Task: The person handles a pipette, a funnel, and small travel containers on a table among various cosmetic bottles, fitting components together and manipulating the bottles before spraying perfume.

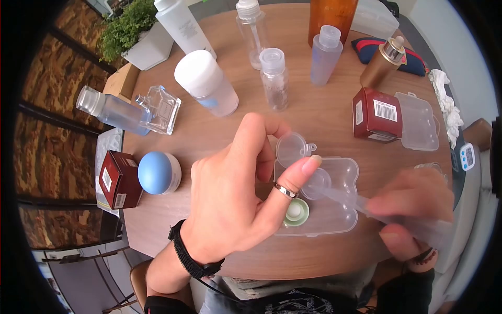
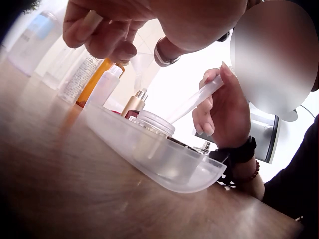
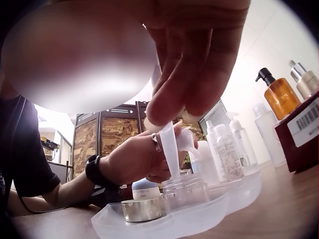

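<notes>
My left hand [image 1: 230,188] pinches a small clear plastic funnel [image 1: 291,148] with a holed tab, its wide mouth facing up in the head view. Below it, a small clear jar [image 3: 185,193] stands without a lid in the translucent tray [image 1: 342,222]. My right hand [image 1: 415,206], blurred in the head view, grips a long translucent plastic stick [image 2: 197,102]. The stick slants down to the left, its narrow end at the jar's mouth. Beside the jar lies a round cap [image 1: 295,210], pale green and white from above, metallic-sided in the right wrist view.
Several bottles, among them a clear one [image 1: 274,78] and a white-capped one [image 1: 209,83], stand behind my hands. At left are a blue-lidded jar [image 1: 159,172] and a dark red box [image 1: 117,179]. Another red box [image 1: 377,115] and a plastic case [image 1: 418,121] sit at right.
</notes>
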A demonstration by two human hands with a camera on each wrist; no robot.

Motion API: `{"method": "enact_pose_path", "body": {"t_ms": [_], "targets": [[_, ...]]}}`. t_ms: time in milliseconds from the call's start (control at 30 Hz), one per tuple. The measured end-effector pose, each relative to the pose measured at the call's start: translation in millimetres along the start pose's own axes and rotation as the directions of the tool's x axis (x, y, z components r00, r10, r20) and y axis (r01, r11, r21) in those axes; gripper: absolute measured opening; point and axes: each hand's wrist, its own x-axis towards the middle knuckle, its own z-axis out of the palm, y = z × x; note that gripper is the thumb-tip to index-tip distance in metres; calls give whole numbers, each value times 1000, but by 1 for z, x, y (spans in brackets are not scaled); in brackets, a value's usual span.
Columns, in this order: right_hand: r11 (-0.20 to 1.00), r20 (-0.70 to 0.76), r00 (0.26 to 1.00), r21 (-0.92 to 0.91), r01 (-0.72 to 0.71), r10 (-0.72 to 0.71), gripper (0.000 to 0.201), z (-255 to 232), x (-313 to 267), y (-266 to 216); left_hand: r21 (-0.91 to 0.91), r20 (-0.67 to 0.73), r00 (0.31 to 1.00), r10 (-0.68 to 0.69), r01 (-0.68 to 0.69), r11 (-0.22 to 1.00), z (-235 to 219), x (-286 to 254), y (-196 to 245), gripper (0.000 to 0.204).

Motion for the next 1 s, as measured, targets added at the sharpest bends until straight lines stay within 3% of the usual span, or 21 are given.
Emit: {"method": "enact_pose_path", "body": {"t_ms": [133,300,433,500,533,600,733,800,1000], "targets": [[999,11,1000,-39,-1,2,20,3,1,3,33,-18,999,-41,41,999,1,0,0,33],[996,-97,995,-90,-3,-6,22,8,-3,7,53,-41,999,-31,34,998,3,-1,-2,32],[999,-127,992,-25,21,-24,30,4,-11,8,-7,122,982,141,-141,990,4,0,-1,35],[998,-258,964,7,-66,66,36,3,-14,1,-30,177,955,239,-237,971,6,1,-1,39],[998,-257,964,6,-68,67,36,2,-15,3,-32,177,955,239,-237,971,6,1,-1,39],[995,-274,958,37,97,-84,36,0,-17,9,17,206,934,291,-300,954,5,2,-2,42],[993,-329,940,43,108,-88,32,5,-17,11,45,245,922,301,-321,946,5,1,-5,47],[967,-246,938,4,253,-245,28,-3,-17,15,28,238,917,320,-336,941,7,1,-6,48],[926,-189,909,-17,376,-372,25,-9,-13,23,8,250,919,306,-318,948,9,0,-4,52]]}}
